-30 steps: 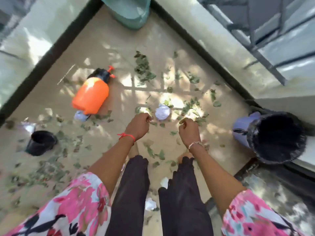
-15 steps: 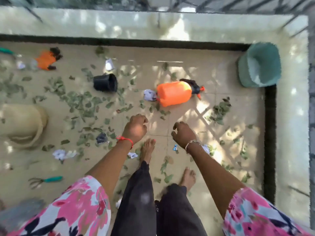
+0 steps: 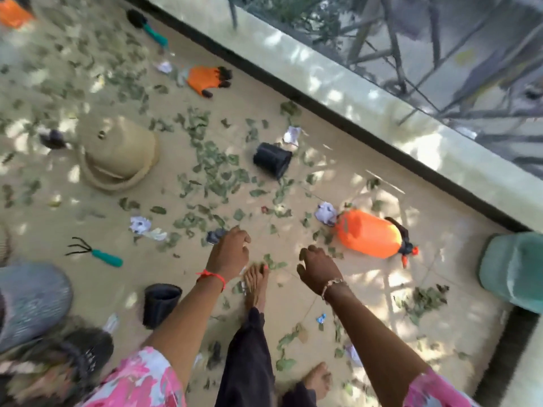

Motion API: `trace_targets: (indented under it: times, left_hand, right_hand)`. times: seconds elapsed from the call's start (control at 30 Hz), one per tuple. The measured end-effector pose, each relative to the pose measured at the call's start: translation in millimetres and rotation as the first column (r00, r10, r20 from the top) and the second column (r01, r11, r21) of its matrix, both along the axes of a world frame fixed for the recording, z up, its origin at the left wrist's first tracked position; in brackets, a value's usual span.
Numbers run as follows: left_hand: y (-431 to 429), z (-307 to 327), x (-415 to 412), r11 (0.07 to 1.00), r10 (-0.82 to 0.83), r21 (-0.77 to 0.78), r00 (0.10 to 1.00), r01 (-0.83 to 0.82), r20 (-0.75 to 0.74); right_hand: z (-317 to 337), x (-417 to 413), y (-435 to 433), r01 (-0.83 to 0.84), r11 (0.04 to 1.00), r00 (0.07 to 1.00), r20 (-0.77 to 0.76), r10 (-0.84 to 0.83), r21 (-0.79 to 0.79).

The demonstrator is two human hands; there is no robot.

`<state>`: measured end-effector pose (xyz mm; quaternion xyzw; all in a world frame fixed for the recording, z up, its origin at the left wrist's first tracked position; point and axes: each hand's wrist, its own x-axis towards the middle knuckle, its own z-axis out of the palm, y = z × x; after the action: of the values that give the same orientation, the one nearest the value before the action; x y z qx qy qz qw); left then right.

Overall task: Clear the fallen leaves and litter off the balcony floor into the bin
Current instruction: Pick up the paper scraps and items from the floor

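Hanging over the floor point(image 3: 97, 286), both hands are palm-down on outstretched arms. The left hand point(image 3: 230, 254) has its fingers curled under and its palm hidden, so I cannot tell if it holds anything. The right hand point(image 3: 318, 268) lets loosely curled fingers droop, holding nothing. A bare foot point(image 3: 255, 284) shows between them. Leaves point(image 3: 216, 177) lie thick ahead of the left hand, with paper scraps point(image 3: 325, 213) among them. A sprayer point(image 3: 368, 237) lies near the right hand, 1 black pot point(image 3: 273, 160) ahead, a second pot point(image 3: 161, 304) by the left forearm, a rake point(image 3: 97, 254) further left. The bin point(image 3: 32, 298), blurred, sits lower left and a teal tub point(image 3: 511, 268) far right.
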<state>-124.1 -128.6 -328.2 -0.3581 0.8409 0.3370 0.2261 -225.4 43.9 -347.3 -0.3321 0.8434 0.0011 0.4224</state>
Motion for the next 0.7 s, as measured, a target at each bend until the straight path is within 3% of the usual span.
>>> trace_targets:
  times: [0.13,0.33,0.47,0.7]
  left_hand:
    - [-52.3,-5.3,8.5,0.998,0.051,-0.020,0.999,-0.051,-0.016]
    - [-126.3,1.1,10.8,0.987,0.126,-0.116,0.987,-0.114,0.102]
    - [-171.1,5.9,1.5,0.969,0.243,-0.067,0.966,-0.237,0.093]
    - [-238.8,-5.4,-42.8,0.960,0.275,-0.086,0.953,-0.266,0.127]
  right_hand:
    - [-9.3,-7.9,-53.0,-0.082,0.996,0.996,0.019,0.082,0.033]
    - [-4.8,-34.3,-153.5,-0.107,0.994,0.994,0.024,0.107,-0.002]
    - [2.5,-56.8,-221.5,-0.174,0.983,0.985,0.009,0.175,-0.065]
    - [-6.9,-97.3,-323.7,-0.248,0.965,0.967,0.035,0.252,-0.088]
